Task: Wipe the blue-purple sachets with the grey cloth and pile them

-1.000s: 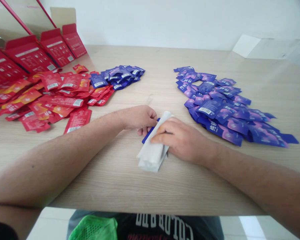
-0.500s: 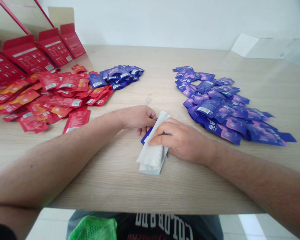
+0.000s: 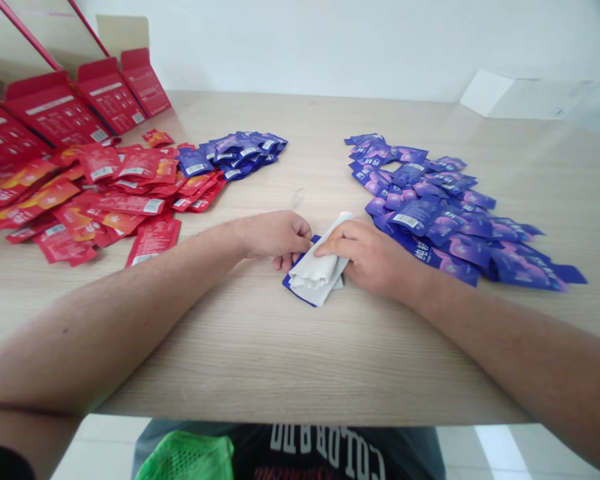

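Observation:
Near the middle of the table, my left hand point(image 3: 285, 239) pinches the upper left edge of a blue packet point(image 3: 289, 283), which lies mostly beneath white folded sheets. My right hand point(image 3: 367, 253) grips the white sheets point(image 3: 314, 272) from the right, thumb and fingers closed on them. The sheets slant from upper right to lower left over the packet, hiding most of it. To the right of my right hand spreads a pile of blue-purple packets point(image 3: 443, 207).
Red and orange packets point(image 3: 130, 167) lie on the left, with a small pile of blue ones point(image 3: 247, 152) beside them. Open red boxes point(image 3: 55, 110) stand at the back left. A white box point(image 3: 520, 97) sits at the back right of the table point(image 3: 260, 373). Green mesh point(image 3: 190, 457) shows below the edge.
My right hand has moved the white sheets up and to the right. More of the blue packet's lower edge now shows. My left hand has stayed in place.

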Demonstrator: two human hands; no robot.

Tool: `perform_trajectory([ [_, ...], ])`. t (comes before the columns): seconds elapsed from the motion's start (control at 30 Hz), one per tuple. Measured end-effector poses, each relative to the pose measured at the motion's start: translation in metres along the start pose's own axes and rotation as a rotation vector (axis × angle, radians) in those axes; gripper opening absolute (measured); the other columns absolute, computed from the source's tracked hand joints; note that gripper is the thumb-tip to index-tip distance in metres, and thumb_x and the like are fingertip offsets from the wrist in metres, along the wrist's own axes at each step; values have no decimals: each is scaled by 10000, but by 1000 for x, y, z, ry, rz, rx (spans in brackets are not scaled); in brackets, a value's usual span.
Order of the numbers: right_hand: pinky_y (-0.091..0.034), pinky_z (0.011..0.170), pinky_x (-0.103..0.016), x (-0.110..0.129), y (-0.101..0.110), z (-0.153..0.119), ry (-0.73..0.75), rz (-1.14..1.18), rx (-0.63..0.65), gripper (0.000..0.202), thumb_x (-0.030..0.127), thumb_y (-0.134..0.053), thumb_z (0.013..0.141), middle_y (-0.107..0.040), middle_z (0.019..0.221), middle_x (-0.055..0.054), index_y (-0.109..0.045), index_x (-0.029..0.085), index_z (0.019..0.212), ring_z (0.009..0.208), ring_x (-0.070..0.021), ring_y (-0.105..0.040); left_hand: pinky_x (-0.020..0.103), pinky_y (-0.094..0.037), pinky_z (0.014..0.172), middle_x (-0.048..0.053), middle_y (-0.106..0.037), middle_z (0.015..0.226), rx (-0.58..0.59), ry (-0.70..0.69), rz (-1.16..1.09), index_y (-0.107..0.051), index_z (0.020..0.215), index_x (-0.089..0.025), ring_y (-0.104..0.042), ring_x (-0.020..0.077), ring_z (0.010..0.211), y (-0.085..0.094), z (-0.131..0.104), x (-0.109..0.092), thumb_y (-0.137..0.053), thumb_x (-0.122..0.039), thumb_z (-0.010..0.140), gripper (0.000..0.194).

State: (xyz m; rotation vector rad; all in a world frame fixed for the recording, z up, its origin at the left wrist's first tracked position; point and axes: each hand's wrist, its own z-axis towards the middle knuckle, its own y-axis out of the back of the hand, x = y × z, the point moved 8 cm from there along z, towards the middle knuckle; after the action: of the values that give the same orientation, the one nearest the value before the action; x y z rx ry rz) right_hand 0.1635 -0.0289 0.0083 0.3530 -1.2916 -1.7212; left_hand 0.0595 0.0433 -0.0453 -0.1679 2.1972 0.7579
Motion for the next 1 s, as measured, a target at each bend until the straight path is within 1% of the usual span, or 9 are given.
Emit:
perform_trajectory([
  [0.07, -453, 925, -409, 2, 0, 0, 0, -3, 12, 361, 17, -569, 818, -650, 1063, -95, -697, 186, 1110, 1015, -232, -564, 189, -461, 466, -28, -650, 579, -1, -7, 1, -588, 794, -195, -624, 102, 490, 0, -1, -1, -550, -251, 811, 69],
  [0.2, -443, 972, -402, 24, -8, -1, 138, 60, 119, 308, 86, -577, 865, -653, 1083, -78, -690, 198, 1129, 1055, -224, -551, 176, -450, 463, -34, -636, 565, -12, -31, 10, -583, 764, -195, -617, 93, 482, 1, -2, -3, -562, -253, 807, 75],
  [0.27, -446, 966, -405, 21, -7, 0, 125, 57, 95, 320, 72, -581, 853, -653, 1077, -79, -689, 200, 1126, 1052, -224, -554, 177, -453, 476, -35, -636, 563, -12, -19, 4, -590, 779, -196, -618, 92, 483, 1, -1, -1, -564, -265, 812, 80],
  [0.4, -455, 924, -409, 3, 1, 0, 2, -2, -4, 368, 17, -565, 817, -650, 1057, -92, -691, 188, 1117, 1013, -232, -566, 191, -461, 485, -31, -647, 574, -13, -3, 0, -606, 840, -197, -619, 99, 481, 0, 0, 1, -555, -274, 818, 95],
  [0.57, -438, 969, -399, 22, -7, 0, 125, 41, 114, 287, 106, -581, 872, -650, 1069, -91, -695, 186, 1123, 1044, -227, -552, 179, -444, 457, -23, -649, 590, -7, -40, 20, -588, 795, -187, -636, 103, 501, 1, -2, -3, -547, -256, 817, 83],
  [0.63, -441, 962, -400, 17, -5, 0, 106, 38, 93, 316, 81, -577, 861, -645, 1085, -93, -688, 189, 1136, 1047, -227, -551, 179, -443, 451, -22, -651, 596, -3, -41, 13, -588, 802, -188, -639, 105, 505, 1, -2, -3, -542, -258, 823, 86],
  [0.77, -452, 919, -411, 0, 1, -1, -11, -5, 14, 378, 17, -566, 812, -647, 1049, -92, -689, 192, 1124, 1008, -234, -562, 184, -438, 436, -24, -656, 598, -13, -28, 2, -600, 844, -194, -629, 107, 483, 1, 0, 0, -541, -274, 829, 101],
  [0.93, -449, 962, -405, 23, -6, -1, 116, 37, 106, 293, 102, -577, 872, -649, 1070, -90, -689, 195, 1126, 1051, -233, -545, 187, -454, 451, -18, -661, 594, -6, -37, 16, -605, 816, -195, -639, 113, 496, 0, 1, 1, -547, -296, 832, 118],
  [1.0, -448, 962, -403, 20, -5, 0, 103, 35, 93, 312, 86, -579, 863, -648, 1073, -90, -687, 194, 1135, 1047, -230, -549, 184, -450, 450, -18, -661, 599, -1, -40, 13, -605, 821, -193, -639, 109, 496, 1, 1, 0, -544, -290, 833, 115],
])
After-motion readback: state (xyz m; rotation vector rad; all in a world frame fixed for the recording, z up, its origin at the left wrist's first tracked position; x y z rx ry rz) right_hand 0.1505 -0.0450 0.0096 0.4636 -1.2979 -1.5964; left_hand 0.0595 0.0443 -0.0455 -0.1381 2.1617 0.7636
